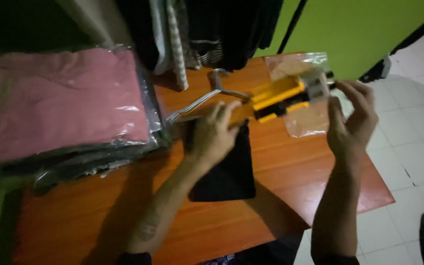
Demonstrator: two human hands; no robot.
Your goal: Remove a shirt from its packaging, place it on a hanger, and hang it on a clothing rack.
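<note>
Upper left: stack of bagged pink clothes (62, 100) is seen on the orange table (290, 172). Wire hangers (197, 103) and a black cloth (224, 172) lie at centre. Yellow tape dispenser (283, 95) is held above the table, upper centre-right. Left hand (212, 135) is closed around its handle end; right hand (352, 120) is pinched on the roll end, fingers partly curled. Dispenser is judged rigid, light, best gripped by the handle, clear of the cutter. Clear bag (307, 120) lies beneath.

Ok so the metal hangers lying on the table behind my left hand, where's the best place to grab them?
Take the metal hangers by the hook end, probably coming from above. The hook curves up clear of the orange table, while the wire arms lie flat and bunched beside the bagged pink clothes, partly behind your left hand and the yellow tool.
</note>
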